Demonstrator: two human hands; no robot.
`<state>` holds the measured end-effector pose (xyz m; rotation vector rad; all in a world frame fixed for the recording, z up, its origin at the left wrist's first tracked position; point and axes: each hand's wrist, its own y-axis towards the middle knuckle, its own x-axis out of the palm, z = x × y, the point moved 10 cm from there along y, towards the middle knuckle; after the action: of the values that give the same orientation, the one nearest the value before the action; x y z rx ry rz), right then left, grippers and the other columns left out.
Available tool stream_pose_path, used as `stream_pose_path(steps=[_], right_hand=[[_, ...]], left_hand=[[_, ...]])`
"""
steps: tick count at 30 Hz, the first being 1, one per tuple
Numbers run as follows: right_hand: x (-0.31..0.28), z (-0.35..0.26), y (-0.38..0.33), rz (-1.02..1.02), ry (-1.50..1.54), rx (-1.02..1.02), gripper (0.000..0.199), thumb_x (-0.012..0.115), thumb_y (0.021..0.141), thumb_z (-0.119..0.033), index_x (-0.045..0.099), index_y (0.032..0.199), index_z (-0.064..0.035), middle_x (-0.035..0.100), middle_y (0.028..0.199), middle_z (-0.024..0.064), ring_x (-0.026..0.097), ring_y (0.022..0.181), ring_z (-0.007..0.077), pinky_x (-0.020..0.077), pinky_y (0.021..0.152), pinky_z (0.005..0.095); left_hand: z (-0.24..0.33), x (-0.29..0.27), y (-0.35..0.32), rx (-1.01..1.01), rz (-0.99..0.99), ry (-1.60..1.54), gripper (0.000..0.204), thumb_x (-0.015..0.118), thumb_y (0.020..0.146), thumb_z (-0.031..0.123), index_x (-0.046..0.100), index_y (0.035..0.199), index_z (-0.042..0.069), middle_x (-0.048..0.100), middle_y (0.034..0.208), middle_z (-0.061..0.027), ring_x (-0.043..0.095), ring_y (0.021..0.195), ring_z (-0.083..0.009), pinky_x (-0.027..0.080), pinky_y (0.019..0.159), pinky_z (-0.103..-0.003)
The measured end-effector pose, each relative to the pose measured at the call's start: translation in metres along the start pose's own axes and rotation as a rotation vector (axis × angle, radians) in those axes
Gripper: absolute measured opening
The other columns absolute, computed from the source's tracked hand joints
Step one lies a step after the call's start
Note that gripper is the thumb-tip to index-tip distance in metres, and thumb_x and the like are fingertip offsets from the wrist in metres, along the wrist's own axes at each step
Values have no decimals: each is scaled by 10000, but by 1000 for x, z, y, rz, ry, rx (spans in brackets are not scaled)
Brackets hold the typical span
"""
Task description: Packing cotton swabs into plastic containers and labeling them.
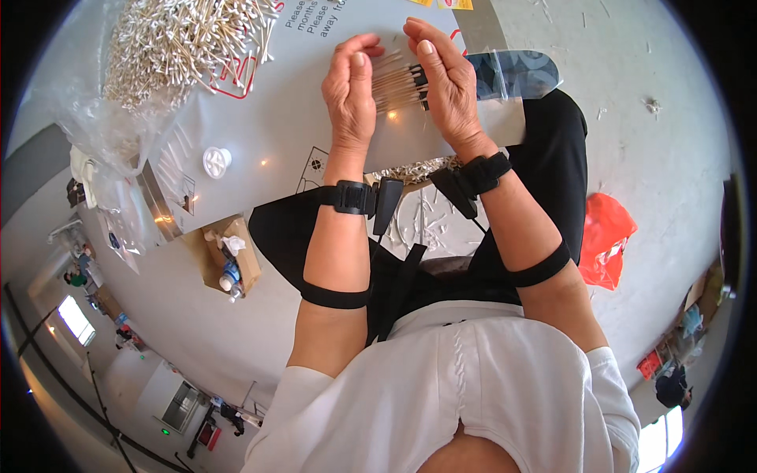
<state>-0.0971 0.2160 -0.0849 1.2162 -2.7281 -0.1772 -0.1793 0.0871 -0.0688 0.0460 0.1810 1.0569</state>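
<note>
A bundle of wooden-stick cotton swabs [398, 85] lies on the grey table between my two hands. My left hand [351, 94] stands on edge at the bundle's left end, palm turned inward, fingers slightly curved and not closed round anything. Facing it, my right hand [448, 88] is at the bundle's right end, fingers extended and a little bent. A dark, clear-patterned plastic packet [520, 75] extends to the right from behind my right hand. Part of the bundle is hidden by my hands, so whether the packet touches the swabs cannot be seen.
A large heap of cotton swabs [181, 51] lies at the far left beside crumpled clear plastic [102, 130]. A small white round lid [216, 162] is on the table [260, 134]. Below are a cardboard box [209, 264] with a bottle and a red bag [605, 240].
</note>
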Motion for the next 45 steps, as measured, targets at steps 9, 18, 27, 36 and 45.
stream_pose_path(steps=[9, 18, 27, 36, 45], right_hand=[[-10, -1, -14, 20, 145, 97, 315, 504, 1026, -204, 598, 1210, 33, 655, 1148, 130, 619, 1075, 177, 483, 935, 288], [-46, -1, -26, 205, 324, 180, 341, 470, 1041, -223, 607, 1168, 62, 656, 1102, 127, 635, 1052, 194, 512, 967, 323], [-35, -1, -33, 149, 349, 156, 353, 474, 1041, -238, 595, 1230, 35, 630, 1185, 111, 590, 1129, 173, 469, 1016, 303], [-16, -2, -18, 67, 259, 70, 391, 459, 1045, -261, 554, 1300, 20, 580, 1296, 119, 537, 1211, 191, 410, 1074, 317], [-2, 4, -20, 0, 200, 113, 428, 428, 1053, -271, 526, 1320, 49, 555, 1316, 154, 517, 1257, 221, 386, 1113, 346]], left_hand=[[10, -8, -16, 45, 32, 182, 480, 491, 1007, 381, 514, 1315, 14, 565, 1293, -161, 531, 1198, -260, 399, 1021, -389], [8, 38, -69, 84, -224, 1141, 885, 559, 889, 577, 261, 1511, 23, 246, 1579, -170, 172, 1482, -320, 86, 1171, -571], [8, 40, -71, 139, -339, 1178, 891, 583, 879, 554, 242, 1518, 36, 198, 1592, -176, 179, 1479, -327, 99, 1161, -594], [-2, -18, -55, -7, 322, -171, 683, 412, 1034, 417, 211, 1499, -41, 211, 1574, -189, 201, 1466, -294, 168, 1192, -430], [-3, -4, -43, 4, 279, -328, 637, 449, 1028, 387, 280, 1469, -41, 296, 1537, -186, 275, 1435, -289, 216, 1175, -426]])
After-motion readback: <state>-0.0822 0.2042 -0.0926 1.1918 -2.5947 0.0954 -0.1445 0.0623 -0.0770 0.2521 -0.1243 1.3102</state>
